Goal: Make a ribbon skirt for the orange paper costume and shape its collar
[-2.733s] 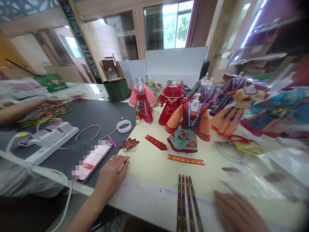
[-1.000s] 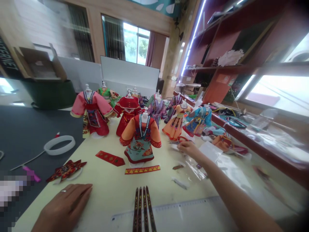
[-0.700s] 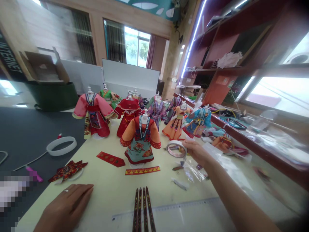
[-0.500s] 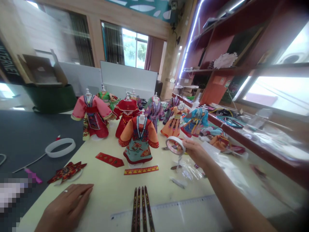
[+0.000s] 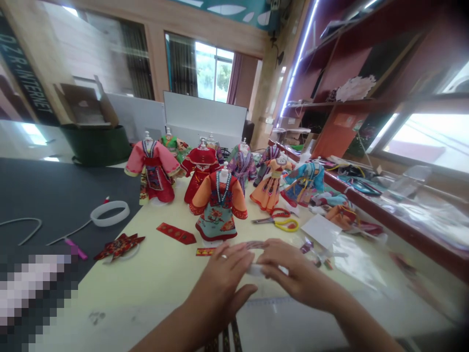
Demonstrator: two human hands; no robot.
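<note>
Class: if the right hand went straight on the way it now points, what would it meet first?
Probably the white tape roll between the hands, right at the fingertips of the right hand; the left hand lies just beyond, though depth is hard to judge.

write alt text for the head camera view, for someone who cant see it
Two bare hands, the left hand wearing a ring and the right hand, meet over a pale worktable, holding a small whitish item between them. Beyond them stand miniature costumes on white stands, the nearest an orange and teal costume, with yellow-handled scissors to its right.
</note>
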